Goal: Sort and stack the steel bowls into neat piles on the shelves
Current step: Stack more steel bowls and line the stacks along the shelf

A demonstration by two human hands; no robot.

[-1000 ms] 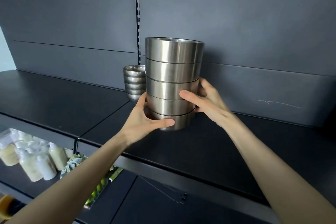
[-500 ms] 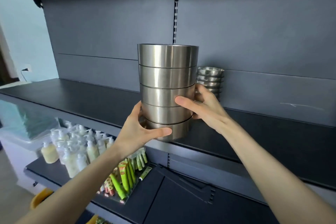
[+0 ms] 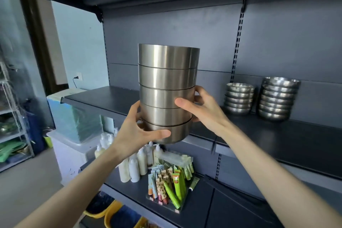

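I hold a stack of 5 steel bowls (image 3: pixel 167 83) upright in the air, in front of the dark shelf (image 3: pixel 288 135). My left hand (image 3: pixel 136 131) curls round the lowest bowl, thumb across its front. My right hand (image 3: pixel 205 114) grips the opposite side a little higher. To the right, 2 more piles stand on the shelf near the back wall: a shorter pile (image 3: pixel 238 98) and, just beside it, a taller pile (image 3: pixel 279 98). On the lower shelf (image 3: pixel 199 207) stand pale bottles (image 3: pixel 133 168) and green tubes (image 3: pixel 172 183).

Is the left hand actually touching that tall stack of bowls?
Touching. Head view: the left hand curls its thumb across the tall stack, on the bottom bowl.
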